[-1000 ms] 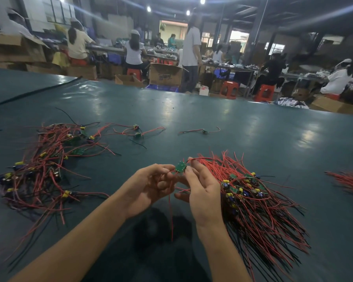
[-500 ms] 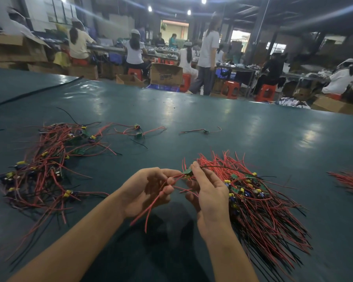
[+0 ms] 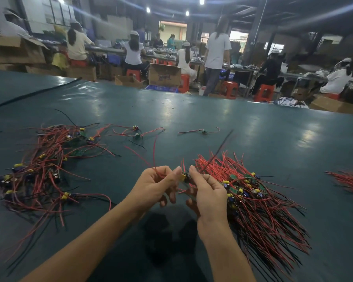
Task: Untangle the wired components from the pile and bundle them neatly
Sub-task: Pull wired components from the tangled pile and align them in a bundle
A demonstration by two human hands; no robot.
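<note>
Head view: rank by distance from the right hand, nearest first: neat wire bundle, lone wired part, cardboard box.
1. Neat wire bundle: directly beside the right hand, on its right.
2. Lone wired part: ahead, out on the table.
3. Cardboard box: beyond the table's far edge.

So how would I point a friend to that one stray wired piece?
Look across the green table. Past the tangled pile on the left and the neat bundle on the right lies one component with thin wires trailing to both sides. Unlike the rest, it lies alone, touching no other wires.
</note>
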